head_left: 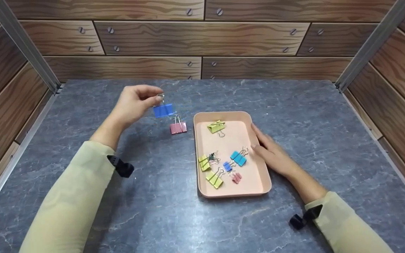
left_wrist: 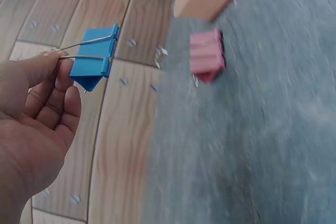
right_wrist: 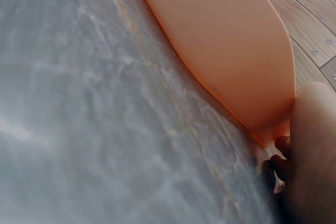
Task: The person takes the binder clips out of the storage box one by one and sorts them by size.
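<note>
My left hand pinches a large blue binder clip by its wire handle, thumb against forefinger, with the clip's body hanging down. In the left wrist view the clip shows its handles toward the fingertips. Just beyond it, a pink binder clip rests on the table, left of the peach tray. My right hand holds the tray's right side, thumb over the rim and fingers along the outer wall. The right wrist view shows fingers low by the tray's outer wall.
Inside the tray lie several binder clips: a yellow-green one at the far end, and yellow-green, dark, teal, small blue and small pink ones nearer. Wood-patterned panels wall the grey marbled table at back and sides.
</note>
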`<state>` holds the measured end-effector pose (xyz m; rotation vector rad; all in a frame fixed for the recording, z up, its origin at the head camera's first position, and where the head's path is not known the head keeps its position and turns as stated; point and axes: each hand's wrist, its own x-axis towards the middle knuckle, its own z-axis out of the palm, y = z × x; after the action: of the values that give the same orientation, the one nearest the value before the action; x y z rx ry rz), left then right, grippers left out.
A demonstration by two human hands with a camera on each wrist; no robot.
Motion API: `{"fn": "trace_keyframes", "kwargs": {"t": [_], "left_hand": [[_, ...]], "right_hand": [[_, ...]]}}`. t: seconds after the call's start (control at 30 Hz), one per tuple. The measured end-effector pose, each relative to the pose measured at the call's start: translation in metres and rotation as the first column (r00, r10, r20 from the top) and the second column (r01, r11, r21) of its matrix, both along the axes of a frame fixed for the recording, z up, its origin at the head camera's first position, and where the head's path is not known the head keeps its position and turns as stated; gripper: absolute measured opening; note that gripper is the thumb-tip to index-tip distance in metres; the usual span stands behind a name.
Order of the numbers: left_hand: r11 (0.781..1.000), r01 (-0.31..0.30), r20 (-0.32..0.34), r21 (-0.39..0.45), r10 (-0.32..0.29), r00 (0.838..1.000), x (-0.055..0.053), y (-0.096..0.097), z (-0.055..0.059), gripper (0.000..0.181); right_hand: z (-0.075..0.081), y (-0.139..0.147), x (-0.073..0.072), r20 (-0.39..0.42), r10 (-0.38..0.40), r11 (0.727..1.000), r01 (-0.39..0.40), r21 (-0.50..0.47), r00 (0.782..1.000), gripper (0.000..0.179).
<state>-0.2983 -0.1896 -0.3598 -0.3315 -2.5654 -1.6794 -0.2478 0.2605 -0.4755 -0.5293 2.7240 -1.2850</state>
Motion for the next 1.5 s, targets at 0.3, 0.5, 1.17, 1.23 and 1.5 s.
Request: {"fn": "trace_keyframes", "kwargs": {"t": [0.3, 0.5, 1.17, 1.23, 1.5], "left_hand": [[0.999, -0.031, 0.05, 0.01, 0.03, 0.998, -0.004, -0.016, -0.023, 0.025], [0.999, -0.037, 0.078, 0.008, 0.037, 0.996, -0.006, -0.017, -0.035, 0.025], [0.999, -0.047, 0.076, 0.011, 0.046, 0.996, -0.009, -0.024, -0.067, 0.025], [0.999, -0.048, 0.079, 0.012, 0.047, 0.996, -0.009, -0.024, -0.069, 0.025], [0.998, -0.06, 0.114, 0.002, 0.06, 0.992, -0.008, -0.025, -0.075, 0.026]], "right_hand": [[-0.001, 0.002, 0.001, 0.009, -0.006, 1.0, 0.006, 0.003, 1.0, 0.067], [-0.002, 0.002, 0.003, 0.012, -0.008, 1.0, 0.008, 0.004, 1.0, 0.067], [0.0, 0.0, 0.001, 0.01, -0.016, 1.0, 0.015, 0.025, 1.0, 0.066], [0.0, 0.0, 0.001, 0.01, -0.013, 1.0, 0.013, 0.019, 1.0, 0.065], [0.002, 0.0, 0.001, 0.019, -0.003, 1.0, 0.003, 0.001, 1.0, 0.067]]}}
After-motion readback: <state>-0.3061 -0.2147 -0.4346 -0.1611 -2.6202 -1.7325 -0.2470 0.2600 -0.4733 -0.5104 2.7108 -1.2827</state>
